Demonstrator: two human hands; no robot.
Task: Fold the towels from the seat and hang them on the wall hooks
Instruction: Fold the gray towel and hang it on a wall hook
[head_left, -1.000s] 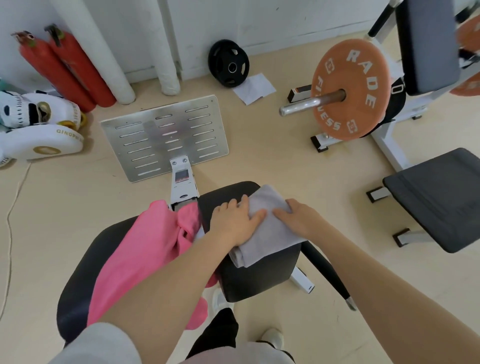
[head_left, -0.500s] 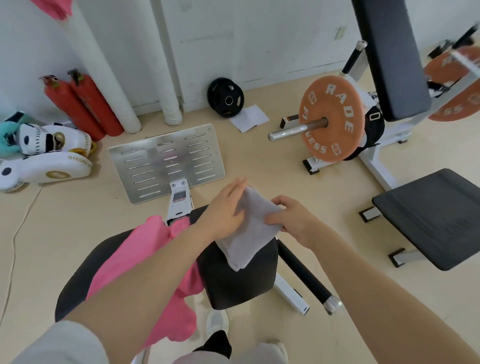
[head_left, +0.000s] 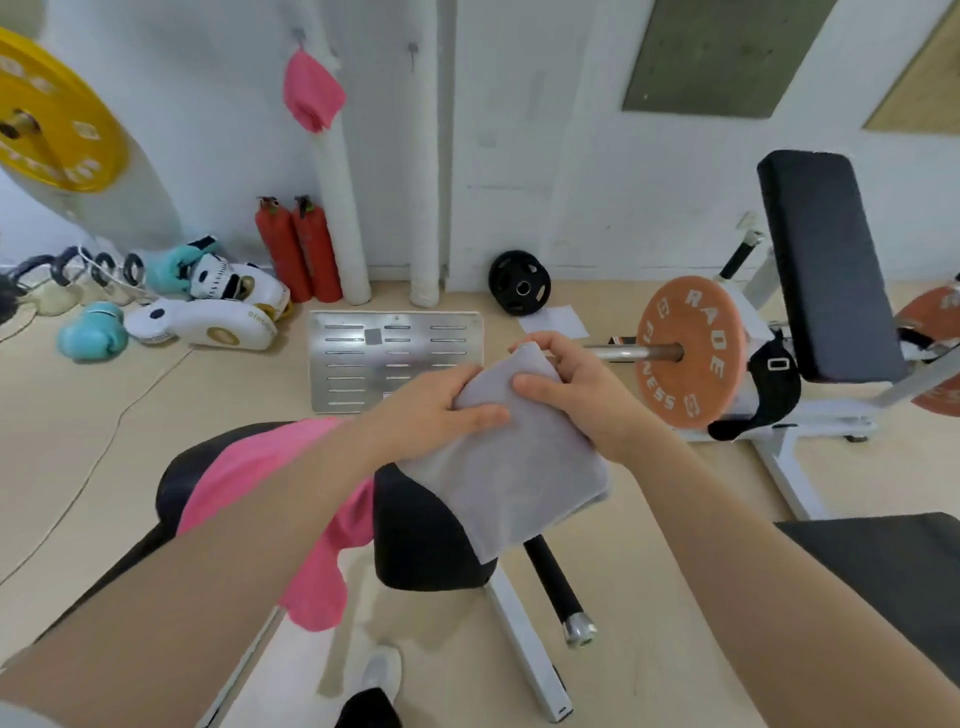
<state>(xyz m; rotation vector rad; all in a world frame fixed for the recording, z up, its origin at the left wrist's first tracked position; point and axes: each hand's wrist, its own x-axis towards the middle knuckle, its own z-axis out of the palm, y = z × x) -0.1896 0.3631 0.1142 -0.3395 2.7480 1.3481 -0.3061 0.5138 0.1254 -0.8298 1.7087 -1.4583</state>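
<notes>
Folded grey towel (head_left: 511, 467): lifted above black seat (head_left: 421, 535), pinched at top edge by left hand (head_left: 436, 410) and right hand (head_left: 576, 384). Judged soft, light, limp; best held by upper corners. Empty wall hook (head_left: 413, 50) ahead.

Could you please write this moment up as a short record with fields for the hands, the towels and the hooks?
left hand: grips the grey towel's upper left edge
right hand: pinches its top corner
grey towel: folded, lifted, lower part hangs in front of the seat
pink towel on seat: unfolded, draped over the edge
pink towel on wall: hangs from the left hook
right hook: bare
</notes>
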